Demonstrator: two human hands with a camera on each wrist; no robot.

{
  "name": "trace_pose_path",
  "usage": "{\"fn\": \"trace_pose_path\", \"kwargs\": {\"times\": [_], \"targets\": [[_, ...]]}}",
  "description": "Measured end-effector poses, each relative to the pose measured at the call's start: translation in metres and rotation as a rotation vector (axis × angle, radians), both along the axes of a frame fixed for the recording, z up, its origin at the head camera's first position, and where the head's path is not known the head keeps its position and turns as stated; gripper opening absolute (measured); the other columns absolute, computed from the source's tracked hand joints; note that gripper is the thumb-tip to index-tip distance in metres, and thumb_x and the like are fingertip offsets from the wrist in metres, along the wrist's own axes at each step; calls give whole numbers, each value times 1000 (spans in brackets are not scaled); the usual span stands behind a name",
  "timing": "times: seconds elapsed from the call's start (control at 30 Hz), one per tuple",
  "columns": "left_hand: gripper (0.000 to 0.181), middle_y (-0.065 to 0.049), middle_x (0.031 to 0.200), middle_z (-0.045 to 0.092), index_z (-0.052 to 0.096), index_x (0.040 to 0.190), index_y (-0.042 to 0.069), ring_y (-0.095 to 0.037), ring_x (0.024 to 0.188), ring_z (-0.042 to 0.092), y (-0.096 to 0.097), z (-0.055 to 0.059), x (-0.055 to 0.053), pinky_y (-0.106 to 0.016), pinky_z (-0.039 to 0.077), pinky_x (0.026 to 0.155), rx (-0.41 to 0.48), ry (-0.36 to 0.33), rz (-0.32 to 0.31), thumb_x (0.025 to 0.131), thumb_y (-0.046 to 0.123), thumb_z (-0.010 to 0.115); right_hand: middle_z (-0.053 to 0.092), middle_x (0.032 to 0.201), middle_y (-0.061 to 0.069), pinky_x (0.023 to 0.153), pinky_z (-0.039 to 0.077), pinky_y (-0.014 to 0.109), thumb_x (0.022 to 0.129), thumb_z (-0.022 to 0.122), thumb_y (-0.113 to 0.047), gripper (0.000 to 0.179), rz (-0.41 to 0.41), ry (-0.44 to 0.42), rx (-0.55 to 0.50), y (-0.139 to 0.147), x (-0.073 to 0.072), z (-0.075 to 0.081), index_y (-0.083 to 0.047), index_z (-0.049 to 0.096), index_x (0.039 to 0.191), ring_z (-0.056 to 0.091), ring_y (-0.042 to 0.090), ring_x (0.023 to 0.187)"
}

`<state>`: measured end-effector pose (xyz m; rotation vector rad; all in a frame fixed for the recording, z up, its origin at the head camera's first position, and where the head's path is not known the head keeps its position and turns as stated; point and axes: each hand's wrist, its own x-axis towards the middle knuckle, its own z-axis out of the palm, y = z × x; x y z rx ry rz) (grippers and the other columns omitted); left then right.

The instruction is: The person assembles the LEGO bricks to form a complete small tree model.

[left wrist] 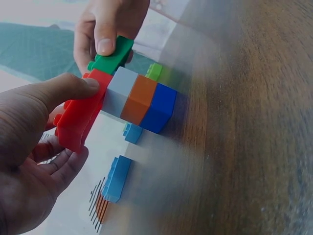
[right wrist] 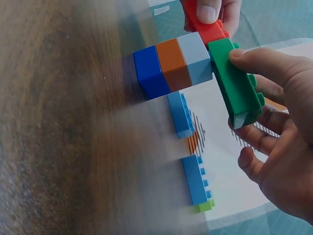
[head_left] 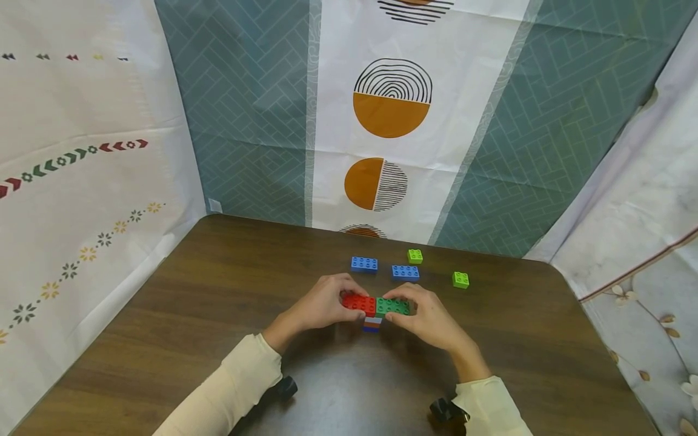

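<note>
A small tower stands on the table, with a dark blue brick (left wrist: 159, 108) at the bottom, an orange brick (left wrist: 139, 100) over it and a pale grey brick (right wrist: 195, 55) above that. Across its top, a red brick (head_left: 360, 304) and a green brick (head_left: 391, 307) lie end to end, each jutting out to its own side. My left hand (head_left: 329, 303) pinches the red brick between thumb and fingers. On the other side, my right hand (head_left: 422, 313) holds the green brick the same way, its thumb on the near face.
Beyond the tower lie two blue bricks, a left one (head_left: 364, 264) and a right one (head_left: 405, 272). Two small lime bricks, one farther back (head_left: 415, 256) and one to the right (head_left: 460, 280), sit nearby. Patterned cloths hang around the brown table (head_left: 229, 290).
</note>
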<state>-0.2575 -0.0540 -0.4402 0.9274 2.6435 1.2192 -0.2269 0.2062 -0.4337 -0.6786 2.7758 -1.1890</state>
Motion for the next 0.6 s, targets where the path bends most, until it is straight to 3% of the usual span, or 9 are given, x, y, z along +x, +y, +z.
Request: {"fn": "trace_pose_path", "kwargs": {"times": [0.37, 0.6], "targets": [[31, 3, 102, 70, 79, 112, 17, -10, 88, 58, 1, 0, 0, -22, 55, 74, 0, 12, 2, 83, 23, 86, 70, 117, -3, 92, 52, 36, 89, 81, -23, 33, 18, -1, 0, -1, 0, 2, -21, 73, 121, 59, 18, 108], [31, 3, 101, 70, 79, 112, 17, -10, 88, 58, 2, -2, -1, -23, 54, 73, -3, 23, 8, 82, 23, 86, 69, 116, -3, 90, 52, 34, 89, 81, -23, 33, 24, -2, 0, -2, -1, 1, -21, 73, 120, 58, 17, 106]]}}
